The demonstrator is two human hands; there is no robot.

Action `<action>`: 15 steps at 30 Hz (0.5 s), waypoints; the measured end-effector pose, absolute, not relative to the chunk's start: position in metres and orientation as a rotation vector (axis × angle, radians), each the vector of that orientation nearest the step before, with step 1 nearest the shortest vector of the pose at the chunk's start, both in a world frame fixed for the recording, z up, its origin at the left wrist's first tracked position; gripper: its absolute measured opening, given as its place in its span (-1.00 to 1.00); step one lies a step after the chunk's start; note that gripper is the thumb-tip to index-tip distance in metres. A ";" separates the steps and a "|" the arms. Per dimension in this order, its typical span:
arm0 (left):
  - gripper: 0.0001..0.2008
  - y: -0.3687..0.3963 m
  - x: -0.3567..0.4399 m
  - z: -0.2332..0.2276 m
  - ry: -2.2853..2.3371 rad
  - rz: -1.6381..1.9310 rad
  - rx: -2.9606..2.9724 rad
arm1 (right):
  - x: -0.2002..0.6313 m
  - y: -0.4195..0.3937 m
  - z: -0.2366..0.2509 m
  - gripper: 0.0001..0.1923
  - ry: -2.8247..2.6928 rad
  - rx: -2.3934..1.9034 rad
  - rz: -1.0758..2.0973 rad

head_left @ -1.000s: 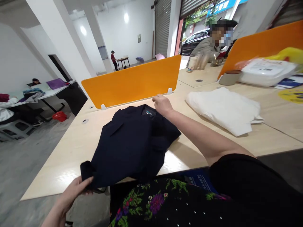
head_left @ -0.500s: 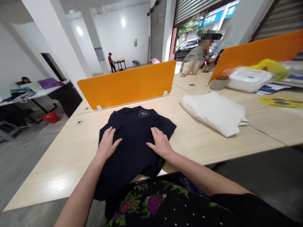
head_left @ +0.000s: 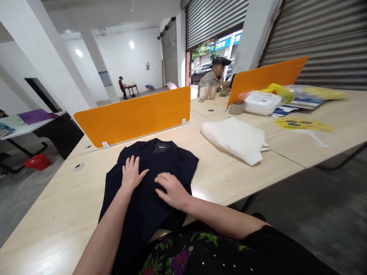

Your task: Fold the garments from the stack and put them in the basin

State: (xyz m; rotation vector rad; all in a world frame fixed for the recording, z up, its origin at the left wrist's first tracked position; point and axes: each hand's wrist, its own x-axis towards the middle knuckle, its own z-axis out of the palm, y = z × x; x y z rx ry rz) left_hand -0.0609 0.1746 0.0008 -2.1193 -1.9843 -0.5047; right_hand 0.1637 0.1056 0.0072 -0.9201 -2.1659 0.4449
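A dark navy jacket lies spread on the pale wooden table, its collar and label pointing away from me. Its lower part reaches the near table edge. My left hand rests on the jacket's left side, fingers spread and palm down. Over the middle of the jacket is my right hand, with its fingers bent and the thumb apart from them. Nothing shows between those fingers; whether they touch the cloth I cannot tell.
An orange divider stands behind the jacket. White folded sheeting lies to the right, with a yellow fan, a white plastic box and a tape roll beyond. A person sits across the table.
The view has turned to the right. My right hand has moved inward across the jacket, toward my left hand, and its fingers have curled more. My left hand stays on the cloth, fingers spread.
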 end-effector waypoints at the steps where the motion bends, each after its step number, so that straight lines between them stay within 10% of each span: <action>1: -0.23 0.180 -0.063 -0.001 -2.018 -0.507 -2.128 | 0.168 0.110 0.008 -0.62 -2.101 -1.010 0.292; 6: -0.44 0.201 -0.080 -0.011 -2.116 -0.560 -2.187 | 0.195 0.159 -0.001 -0.30 -1.853 -1.521 0.286; 9: -0.66 0.202 -0.079 -0.008 -2.147 -0.707 -2.174 | 0.202 0.180 -0.005 -0.50 -1.828 -1.566 0.527; 15: -0.68 0.158 -0.097 0.028 -2.074 -2.155 -1.923 | 0.195 0.135 0.023 -0.87 -1.849 -0.851 0.781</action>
